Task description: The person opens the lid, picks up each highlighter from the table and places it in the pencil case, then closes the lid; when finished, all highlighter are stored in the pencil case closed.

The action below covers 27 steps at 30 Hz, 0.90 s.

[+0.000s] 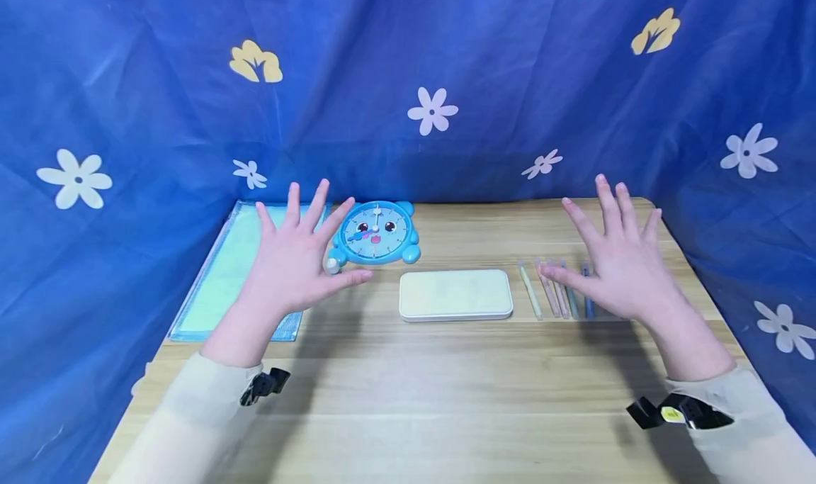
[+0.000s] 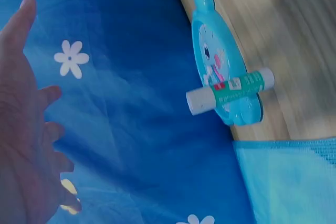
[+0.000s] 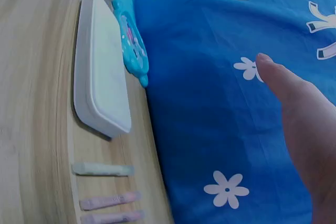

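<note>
From my end I see both hands up over the table, fingers spread, palms down, gripping nothing. Left hand overlaps the pouch in the head view, its fingertips near the blue clock; the left wrist view puts that hand apart from both. The clock has a cartoon face and sits at the table's back edge, just right of the pouch, which lies flat, light blue with a darker edging. Glue stick stands upright, white cap on top, by the clock's front left foot. Right hand is over the row of pen-like sticks, thumb crossing in front of some; I count pale green, pinks, a greyish one and a blue, lying side by side. White case lies flat and closed between the hands, left of the sticks. Pale sleeves, black strap on each wrist. Blue curtain behind, printed with white flowers and yellow motifs.
</note>
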### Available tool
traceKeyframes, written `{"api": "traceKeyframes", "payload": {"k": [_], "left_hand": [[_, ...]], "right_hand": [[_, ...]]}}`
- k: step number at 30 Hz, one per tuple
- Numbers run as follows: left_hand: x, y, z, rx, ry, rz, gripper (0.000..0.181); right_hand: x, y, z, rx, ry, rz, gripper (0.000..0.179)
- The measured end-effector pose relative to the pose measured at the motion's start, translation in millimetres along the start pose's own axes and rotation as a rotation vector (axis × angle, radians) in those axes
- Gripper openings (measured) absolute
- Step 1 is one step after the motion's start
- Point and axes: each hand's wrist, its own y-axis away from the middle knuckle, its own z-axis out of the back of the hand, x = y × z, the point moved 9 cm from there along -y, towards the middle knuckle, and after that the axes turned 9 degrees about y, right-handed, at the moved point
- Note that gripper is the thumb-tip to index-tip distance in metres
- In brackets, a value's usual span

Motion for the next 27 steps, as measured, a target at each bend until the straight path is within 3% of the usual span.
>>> {"api": "traceKeyframes", "payload": {"k": [7,14,19,27], "left_hand": [[-19.3,7.0,0.4,-0.012,0.218,-0.061,0.107],[-35.0,14.2,-8.1,-0.025,0.486,-0.098,0.08],[-38.3,18.5,-27.4,0.029,0.649,-0.066,0.086],[-39.5,23.2,-70.1,0.135,0.828,0.011,0.097]], "right_hand": [[19,0.8,1,-0.032,-0.188,0.086,0.105],[32,3.6,-5,-0.02,-0.441,0.124,0.096],[39,3.6,-12,0.002,-0.635,0.147,0.094],[40,3.9,-32,0.006,-0.727,0.134,0.093]]}}
